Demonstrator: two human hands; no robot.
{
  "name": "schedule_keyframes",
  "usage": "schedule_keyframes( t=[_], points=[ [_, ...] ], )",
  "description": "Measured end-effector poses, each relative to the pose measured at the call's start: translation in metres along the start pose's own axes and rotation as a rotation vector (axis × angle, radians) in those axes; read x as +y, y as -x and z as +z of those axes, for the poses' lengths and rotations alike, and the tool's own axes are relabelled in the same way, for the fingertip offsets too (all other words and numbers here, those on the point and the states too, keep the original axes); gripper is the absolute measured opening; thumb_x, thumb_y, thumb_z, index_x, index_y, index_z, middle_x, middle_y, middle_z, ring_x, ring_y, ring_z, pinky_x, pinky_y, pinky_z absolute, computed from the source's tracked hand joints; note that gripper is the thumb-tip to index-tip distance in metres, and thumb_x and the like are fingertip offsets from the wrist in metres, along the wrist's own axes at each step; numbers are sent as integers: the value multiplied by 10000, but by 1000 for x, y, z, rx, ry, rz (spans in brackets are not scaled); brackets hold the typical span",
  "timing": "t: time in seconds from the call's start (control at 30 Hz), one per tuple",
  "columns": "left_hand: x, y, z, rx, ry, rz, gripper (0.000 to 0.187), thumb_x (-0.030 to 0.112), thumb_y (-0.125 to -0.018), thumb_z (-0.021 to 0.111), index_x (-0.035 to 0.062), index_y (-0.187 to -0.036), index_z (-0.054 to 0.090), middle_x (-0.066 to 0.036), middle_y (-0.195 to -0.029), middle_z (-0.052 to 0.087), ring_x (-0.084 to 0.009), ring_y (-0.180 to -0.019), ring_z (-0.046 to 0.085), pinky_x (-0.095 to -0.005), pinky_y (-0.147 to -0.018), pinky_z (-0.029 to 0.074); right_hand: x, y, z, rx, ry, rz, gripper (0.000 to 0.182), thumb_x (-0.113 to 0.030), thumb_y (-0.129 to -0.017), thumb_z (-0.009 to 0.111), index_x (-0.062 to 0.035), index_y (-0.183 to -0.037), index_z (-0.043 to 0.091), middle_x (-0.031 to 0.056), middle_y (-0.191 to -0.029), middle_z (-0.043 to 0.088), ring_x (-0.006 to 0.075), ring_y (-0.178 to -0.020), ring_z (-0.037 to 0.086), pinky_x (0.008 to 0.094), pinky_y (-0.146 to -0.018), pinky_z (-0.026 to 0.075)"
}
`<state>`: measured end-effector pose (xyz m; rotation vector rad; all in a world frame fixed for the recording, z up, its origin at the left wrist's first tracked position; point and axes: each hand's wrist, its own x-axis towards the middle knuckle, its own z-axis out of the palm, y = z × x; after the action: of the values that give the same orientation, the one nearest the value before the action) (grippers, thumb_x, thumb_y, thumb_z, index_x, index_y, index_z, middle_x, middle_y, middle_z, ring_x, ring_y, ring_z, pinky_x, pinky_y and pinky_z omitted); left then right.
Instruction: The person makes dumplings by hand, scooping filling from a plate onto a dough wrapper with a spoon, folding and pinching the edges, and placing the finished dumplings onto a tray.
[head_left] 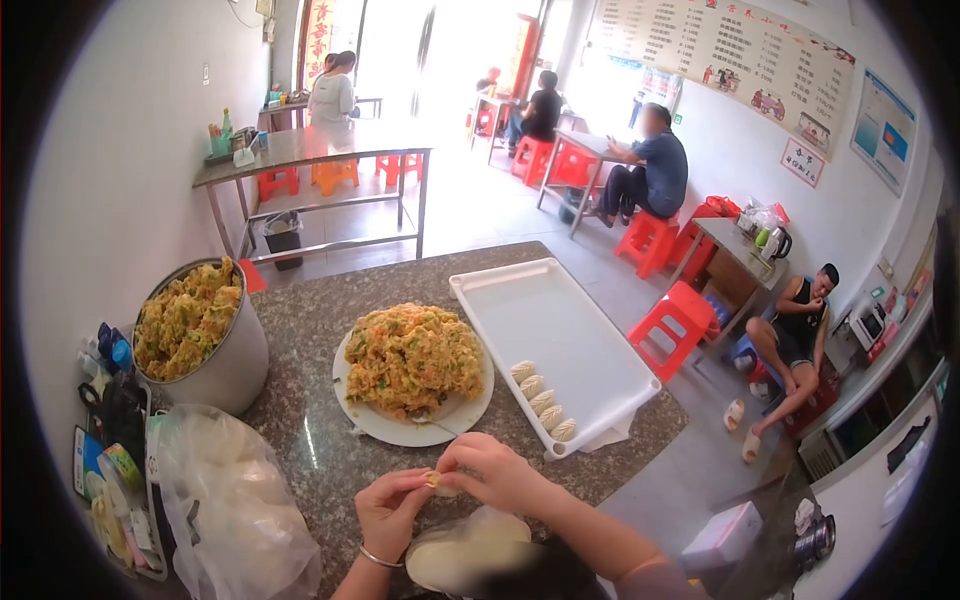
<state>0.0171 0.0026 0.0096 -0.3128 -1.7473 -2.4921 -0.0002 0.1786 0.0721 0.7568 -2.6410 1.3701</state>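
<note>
Near the table's front edge, my left hand (390, 508) and my right hand (490, 470) meet, pinching a small filled dumpling (434, 480) between their fingertips. A bracelet circles my left wrist. Below the hands lie pale dough wrappers (465, 555), partly in a clear bag. Just beyond is a white plate (383, 432) heaped with orange and green filling (415, 360), a utensil at its front edge. The white tray (545, 300) to the right holds several pleated dumplings (542, 402) in a row along its left side.
A large metal pot (240, 360) of filling stands at the left, above a plastic bag (230, 500) of dough. A basket (155, 540) holds odds and ends. Beyond are dining tables (310, 145), red stools (675, 325) and several seated people, one person (795, 340) at the right.
</note>
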Motion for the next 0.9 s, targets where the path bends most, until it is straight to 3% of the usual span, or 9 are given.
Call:
schedule_keyframes(
  t=[0.13,0.27,0.4,0.47,0.63,0.7,0.8,0.9],
  points=[
    [-7,2,-3,60,3,-24,136,-80,-785,672,-41,-914,674,-161,-971,675,-177,-873,650,-264,-759,534,7,2,17,141,62,-114,109,-142,-835,641,-38,-838,609,82,-825,594,266,-867,571,386,-873,417],
    [-9,1,-4,108,96,-28,135,-56,-794,681,-25,-925,674,-161,-979,670,-162,-856,649,-260,-752,538,5,1,20,136,108,-175,86,-124,-822,642,-44,-838,616,77,-840,603,263,-864,578,407,-903,407],
    [6,1,4,171,-35,-83,164,-29,-787,699,5,-946,686,-157,-1002,669,-175,-878,660,-269,-741,554,9,2,25,170,173,-186,69,-118,-817,646,-55,-838,625,76,-841,611,267,-859,585,418,-909,402],
    [7,-1,2,17,-416,202,193,-8,-772,714,21,-962,695,-147,-1012,668,-181,-874,669,-268,-733,564,12,3,27,191,182,-187,63,-106,-810,650,-49,-825,627,83,-817,614,275,-837,588,413,-880,418],
    [0,0,-3,11,-458,223,154,-17,-797,689,-5,-950,698,-143,-1028,651,-170,-911,648,-260,-747,555,7,5,26,230,145,-154,55,-81,-797,657,-36,-804,625,94,-790,617,290,-803,590,404,-824,443],
    [-8,-1,-3,16,-222,80,139,-35,-814,665,-14,-948,698,-133,-1053,642,-160,-930,638,-257,-792,542,10,5,23,202,83,-55,75,-86,-803,659,-20,-813,624,103,-791,615,292,-796,593,387,-784,459],
    [-13,0,-8,-55,-148,22,145,-44,-825,652,-24,-962,693,-123,-1060,637,-153,-952,626,-252,-821,526,5,2,12,60,-35,79,87,-82,-793,670,-14,-813,620,101,-779,609,254,-775,599,333,-704,470],
    [-13,1,-9,-74,-145,40,149,-40,-823,656,-26,-967,691,-120,-1056,637,-151,-953,623,-249,-810,522,4,-2,10,35,11,24,96,-92,-795,673,-14,-820,623,102,-791,612,246,-767,606,325,-692,469]
  ],
)
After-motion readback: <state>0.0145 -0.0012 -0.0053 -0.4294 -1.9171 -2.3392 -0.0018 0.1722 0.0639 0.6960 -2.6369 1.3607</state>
